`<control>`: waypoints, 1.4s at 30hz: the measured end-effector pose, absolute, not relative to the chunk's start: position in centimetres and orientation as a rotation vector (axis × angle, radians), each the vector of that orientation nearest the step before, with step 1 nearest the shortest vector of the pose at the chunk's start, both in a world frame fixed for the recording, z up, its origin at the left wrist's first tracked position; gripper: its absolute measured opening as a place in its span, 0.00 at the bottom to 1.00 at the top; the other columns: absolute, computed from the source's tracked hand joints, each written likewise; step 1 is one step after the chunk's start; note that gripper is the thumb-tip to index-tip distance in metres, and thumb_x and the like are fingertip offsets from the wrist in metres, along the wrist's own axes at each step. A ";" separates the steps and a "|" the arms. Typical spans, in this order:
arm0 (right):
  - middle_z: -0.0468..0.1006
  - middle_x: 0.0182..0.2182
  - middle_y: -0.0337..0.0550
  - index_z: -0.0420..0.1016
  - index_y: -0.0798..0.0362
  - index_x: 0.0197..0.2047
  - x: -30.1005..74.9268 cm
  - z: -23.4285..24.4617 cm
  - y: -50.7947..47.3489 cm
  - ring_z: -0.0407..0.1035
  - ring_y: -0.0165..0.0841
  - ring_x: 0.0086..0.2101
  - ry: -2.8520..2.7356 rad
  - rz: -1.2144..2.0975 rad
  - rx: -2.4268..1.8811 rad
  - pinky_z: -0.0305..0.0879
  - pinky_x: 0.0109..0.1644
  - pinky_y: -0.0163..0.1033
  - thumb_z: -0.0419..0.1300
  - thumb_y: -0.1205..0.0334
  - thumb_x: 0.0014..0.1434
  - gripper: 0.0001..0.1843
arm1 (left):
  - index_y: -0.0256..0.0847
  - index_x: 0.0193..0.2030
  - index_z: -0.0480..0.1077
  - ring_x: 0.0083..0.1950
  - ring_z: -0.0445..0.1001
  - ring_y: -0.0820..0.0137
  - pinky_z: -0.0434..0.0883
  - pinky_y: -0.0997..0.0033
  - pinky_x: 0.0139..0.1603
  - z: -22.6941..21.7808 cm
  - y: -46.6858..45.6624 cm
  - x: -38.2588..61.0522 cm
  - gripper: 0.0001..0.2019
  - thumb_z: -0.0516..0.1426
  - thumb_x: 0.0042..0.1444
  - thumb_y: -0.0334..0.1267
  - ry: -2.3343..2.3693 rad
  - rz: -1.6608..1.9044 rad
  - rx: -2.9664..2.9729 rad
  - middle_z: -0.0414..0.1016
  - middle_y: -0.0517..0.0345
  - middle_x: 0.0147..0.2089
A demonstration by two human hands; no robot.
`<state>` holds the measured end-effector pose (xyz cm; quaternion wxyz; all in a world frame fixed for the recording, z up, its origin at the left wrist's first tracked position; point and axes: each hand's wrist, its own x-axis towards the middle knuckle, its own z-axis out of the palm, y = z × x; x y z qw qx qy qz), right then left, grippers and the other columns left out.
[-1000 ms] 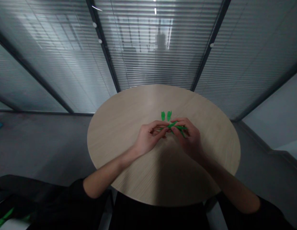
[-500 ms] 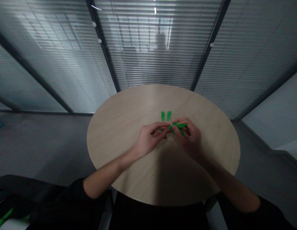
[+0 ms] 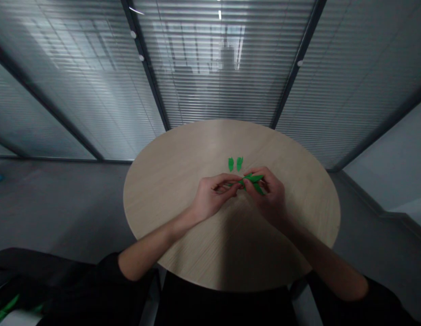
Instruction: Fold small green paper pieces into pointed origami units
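Over the middle of a round light-wood table [image 3: 169,181] my two hands meet around a small folded green paper piece [image 3: 254,179]. My left hand [image 3: 212,197] pinches its left end between thumb and fingertips. My right hand [image 3: 269,195] pinches the right part, fingers curled over it, so much of the paper is hidden. Two small green folded pieces [image 3: 235,164] lie side by side on the table just beyond my fingers.
Glass walls with closed blinds and dark frames [image 3: 145,68] stand right behind the table. Grey floor surrounds it. More green pieces [image 3: 3,305] show at the bottom left corner, beside my dark sleeve.
My hands have stayed in place. The green piece has turned slightly between my fingertips, its right tip now lying a little higher.
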<state>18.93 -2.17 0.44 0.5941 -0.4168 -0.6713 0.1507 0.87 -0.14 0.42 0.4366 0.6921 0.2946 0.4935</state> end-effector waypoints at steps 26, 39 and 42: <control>0.78 0.41 0.42 0.73 0.48 0.47 19.8 0.7 -1.6 0.76 0.34 0.41 -1.788 0.398 -0.901 0.78 0.43 0.41 0.65 0.59 0.62 0.10 | 0.38 0.46 0.74 0.28 0.77 0.77 0.75 0.80 0.28 0.1 0.3 0.5 0.10 0.64 0.61 0.39 0.771 1.220 1.757 0.80 0.54 0.43; 0.75 0.32 0.37 0.69 0.49 0.42 19.3 0.4 -1.6 0.75 0.33 0.32 -1.547 0.574 -0.999 0.77 0.34 0.37 0.71 0.56 0.55 0.17 | 0.38 0.45 0.72 0.29 0.76 0.77 0.74 0.81 0.27 0.4 0.3 0.8 0.11 0.65 0.60 0.40 0.766 1.268 1.673 0.78 0.55 0.42; 0.76 0.28 0.35 0.69 0.49 0.37 19.1 0.4 -1.7 0.74 0.30 0.27 -1.537 0.652 -1.027 0.74 0.30 0.35 0.69 0.55 0.57 0.13 | 0.38 0.44 0.73 0.30 0.76 0.78 0.74 0.81 0.28 0.4 0.2 0.8 0.10 0.65 0.60 0.39 0.786 1.279 1.686 0.78 0.55 0.42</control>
